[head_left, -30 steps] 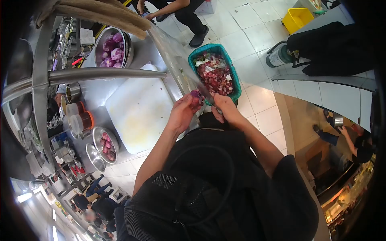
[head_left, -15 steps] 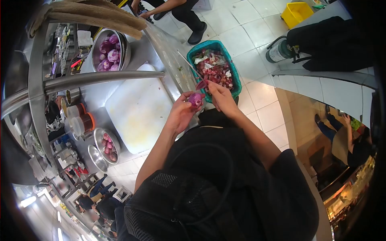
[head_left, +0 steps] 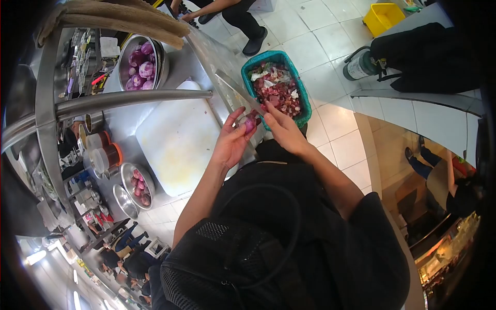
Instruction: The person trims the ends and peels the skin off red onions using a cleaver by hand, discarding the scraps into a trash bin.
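Note:
A purple-red onion [head_left: 250, 124] sits in the fingers of my left hand [head_left: 233, 139], at the edge of the steel counter. My right hand [head_left: 283, 130] is closed around a knife [head_left: 235, 88], whose blade points up and left and passes close to the onion; its handle is hidden in my fingers. Just beyond both hands stands a teal bin [head_left: 308, 106] filled with onion skins and scraps [head_left: 276, 93]. On the counter to the left lies a white cutting board [head_left: 181, 139].
A steel bowl [head_left: 161, 72] of peeled onions stands at the counter's back, under a metal rail [head_left: 144, 98]. Nearer are a bowl [head_left: 126, 178] of unpeeled onions and orange-rimmed containers [head_left: 108, 157]. Another person's leg [head_left: 245, 26], a yellow bucket [head_left: 383, 19] and a gas cylinder [head_left: 359, 67] are farther off.
The strip of skin pinched by my right hand has left it, over the bin. The knife blade has swung up and left towards the onion, and my left fingers have spread slightly.

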Tool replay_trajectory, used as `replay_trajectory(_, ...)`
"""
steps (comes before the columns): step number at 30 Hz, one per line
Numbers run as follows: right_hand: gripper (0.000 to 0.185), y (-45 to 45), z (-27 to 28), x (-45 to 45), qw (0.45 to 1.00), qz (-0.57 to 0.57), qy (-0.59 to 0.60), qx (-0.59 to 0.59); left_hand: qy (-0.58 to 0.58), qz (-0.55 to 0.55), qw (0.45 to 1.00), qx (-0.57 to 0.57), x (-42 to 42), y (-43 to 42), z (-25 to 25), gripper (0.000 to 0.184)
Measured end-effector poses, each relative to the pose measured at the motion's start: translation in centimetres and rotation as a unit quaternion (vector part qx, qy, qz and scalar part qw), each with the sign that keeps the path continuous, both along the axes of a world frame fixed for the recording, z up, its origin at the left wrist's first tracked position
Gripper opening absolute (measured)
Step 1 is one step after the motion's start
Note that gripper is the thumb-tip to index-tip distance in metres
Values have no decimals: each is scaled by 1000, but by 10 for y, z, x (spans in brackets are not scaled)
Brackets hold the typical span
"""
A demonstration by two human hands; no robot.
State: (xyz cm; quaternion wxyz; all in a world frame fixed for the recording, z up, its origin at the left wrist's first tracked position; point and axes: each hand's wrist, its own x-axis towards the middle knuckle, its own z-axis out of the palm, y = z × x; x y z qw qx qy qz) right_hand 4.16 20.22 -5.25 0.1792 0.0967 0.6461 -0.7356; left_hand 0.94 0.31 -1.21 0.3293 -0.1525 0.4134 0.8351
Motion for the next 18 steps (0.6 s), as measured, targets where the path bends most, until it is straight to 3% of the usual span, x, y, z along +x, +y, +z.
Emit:
replay_trajectory(5, 75, -4, 14, 12, 1000, 1, -7, -20, 7, 44, 999, -19, 0, -2, -17, 51)
replay_trajectory(8, 79, -9, 12, 18, 997, -9, 77, 10, 19, 62, 996, -59, -1, 2, -19, 52)
replay_trajectory(10, 84, -2, 44, 15, 989, 64, 65, 120, 56, 56, 993, -91, -2, 10, -7, 53)
replay_trajectory(13, 90, 0, 58, 11, 984, 82, 55, 151, 45, 76, 986, -144, -2, 19, 7, 49)
replay_trajectory(17, 83, -6, 32, 14, 984, 88, 72, 135, 84, 64, 985, -137, -1, 13, -1, 49)
replay_trajectory(18, 78, -15, 4, 16, 992, 42, 111, 46, 108, 47, 983, -138, -2, 12, -2, 51)
